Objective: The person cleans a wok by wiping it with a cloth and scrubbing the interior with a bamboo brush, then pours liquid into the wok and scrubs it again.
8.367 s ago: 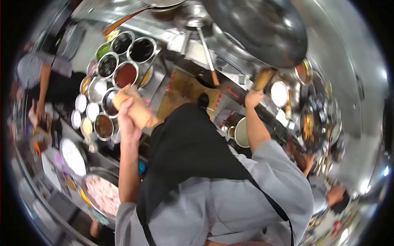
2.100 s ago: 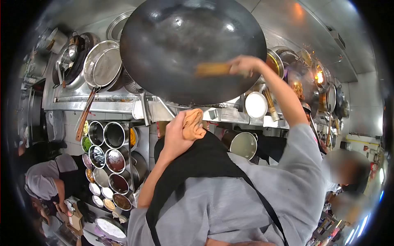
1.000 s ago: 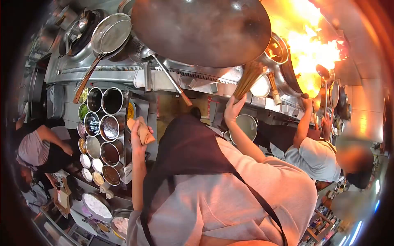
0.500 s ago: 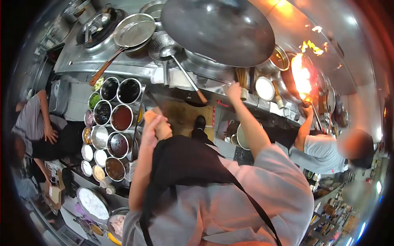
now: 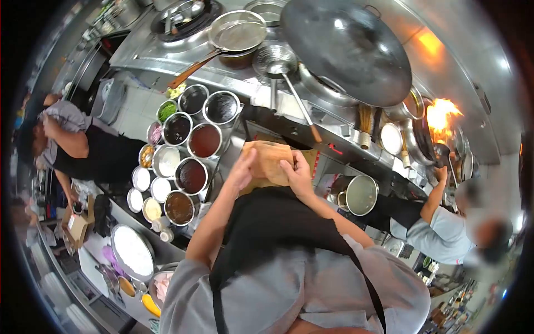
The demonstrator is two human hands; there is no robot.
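Observation:
A tan folded cloth (image 5: 268, 162) is spread between my two hands in front of my black apron. My left hand (image 5: 241, 170) grips its left side, fingers partly behind it. At its right edge, my right hand (image 5: 300, 175) pinches it with the thumb on top. Beyond my hands, a ladle (image 5: 300, 106) lies with its wooden handle over the stove's front edge. A large dark wok (image 5: 347, 53) rests tilted on the stove behind it.
To the left stand several metal pots of sauces (image 5: 204, 140) and seasonings. A mesh strainer (image 5: 239, 32) rests on a pot at the back. On the right, a co-worker (image 5: 431, 234) holds a pan near tall flames (image 5: 442, 117). Another person (image 5: 75, 136) stands at far left.
My right hand has come back from the stove edge and now holds the cloth too. The cloth, bunched in my left hand before, is opened wider. The view has shifted, and the flames are lower.

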